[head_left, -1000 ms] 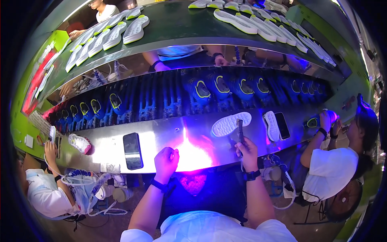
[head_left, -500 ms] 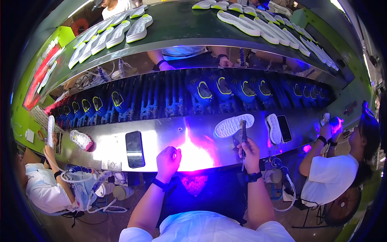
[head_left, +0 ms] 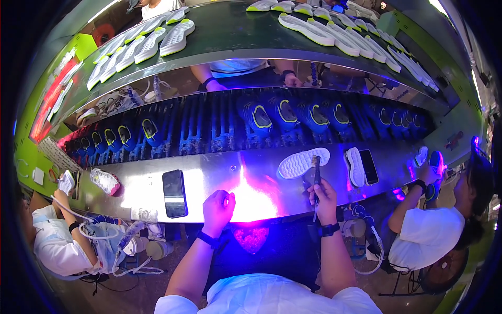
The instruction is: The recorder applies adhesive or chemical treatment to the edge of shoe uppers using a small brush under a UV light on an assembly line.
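Note:
My right hand (head_left: pixel 325 200) is wrapped round the handle of a brush (head_left: pixel 316 170). The bristle end points away from me and overlaps the white shoe sole (head_left: pixel 297 164) in the picture; whether it touches the sole I cannot tell. That sole lies tilted on the metal bench, right of centre. My left hand (head_left: pixel 217 212) rests by the bench's near edge, beside a bright pink-violet patch of light, its fingers curled in with nothing seen in them. A second white sole (head_left: pixel 355 168) lies further right, against a dark phone.
A black phone (head_left: pixel 174 193) lies left of my left hand, and a white-and-pink shoe (head_left: pixel 105 181) further left. Beyond the bench, dark blue shoes (head_left: pixel 287 115) stand on a slatted conveyor (head_left: pixel 219 138). Higher up, a green belt (head_left: pixel 230 34) carries several soles. Co-workers sit at both sides.
Shoes on the conveyor and soles on the belt have shifted slightly left. The left co-worker's sole has lowered and turned; the right co-worker's dark shoe shows more clearly. My hands stay put.

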The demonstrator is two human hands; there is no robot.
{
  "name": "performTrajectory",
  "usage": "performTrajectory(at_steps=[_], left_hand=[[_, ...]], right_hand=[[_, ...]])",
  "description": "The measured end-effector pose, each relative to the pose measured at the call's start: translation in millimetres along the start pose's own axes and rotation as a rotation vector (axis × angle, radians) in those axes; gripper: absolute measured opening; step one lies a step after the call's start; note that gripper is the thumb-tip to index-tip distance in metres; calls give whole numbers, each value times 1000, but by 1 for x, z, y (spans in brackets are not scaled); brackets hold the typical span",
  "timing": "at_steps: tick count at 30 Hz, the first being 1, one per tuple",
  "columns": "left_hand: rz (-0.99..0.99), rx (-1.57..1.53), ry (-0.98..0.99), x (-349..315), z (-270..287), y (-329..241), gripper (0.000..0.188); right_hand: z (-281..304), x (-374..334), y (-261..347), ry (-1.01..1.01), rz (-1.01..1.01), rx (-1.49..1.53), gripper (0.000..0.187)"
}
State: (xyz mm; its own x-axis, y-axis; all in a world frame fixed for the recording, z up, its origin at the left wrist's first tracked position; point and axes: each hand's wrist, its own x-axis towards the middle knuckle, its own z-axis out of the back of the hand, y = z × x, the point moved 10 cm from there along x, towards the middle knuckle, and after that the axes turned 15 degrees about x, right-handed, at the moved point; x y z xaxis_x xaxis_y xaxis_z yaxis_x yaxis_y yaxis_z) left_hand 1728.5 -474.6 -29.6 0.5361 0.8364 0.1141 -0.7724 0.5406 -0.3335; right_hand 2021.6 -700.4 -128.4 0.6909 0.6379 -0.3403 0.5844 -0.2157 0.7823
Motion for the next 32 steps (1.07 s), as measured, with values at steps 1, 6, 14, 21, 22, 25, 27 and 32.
performTrajectory(at_steps=[1, 6, 14, 21, 22, 25, 27, 32], left_hand=[[0, 3, -6, 0, 1, -1, 19], [-7, -24, -37, 0, 2, -10, 20], [11, 12, 16, -1, -4, -11, 18], [12, 3, 17, -1, -4, -18, 18], [11, 5, 20, -1, -4, -19, 18], [12, 14, 22, -1, -5, -21, 18], [9, 9, 19, -1, -6, -22, 18], [16, 6, 27, -1, -6, -26, 17]], right_hand=[[0, 0, 0, 1, -7, 2, 29], [7, 0, 2, -4, 6, 21, 28], [10, 1, 8, -12, 2, -15, 28], [14, 2, 13, -23, 21, -42, 29], [14, 2, 13, -22, 23, -46, 29], [15, 2, 14, -26, 6, -36, 29], [15, 1, 17, -25, 7, -43, 29], [15, 1, 24, -16, 20, -54, 30]])
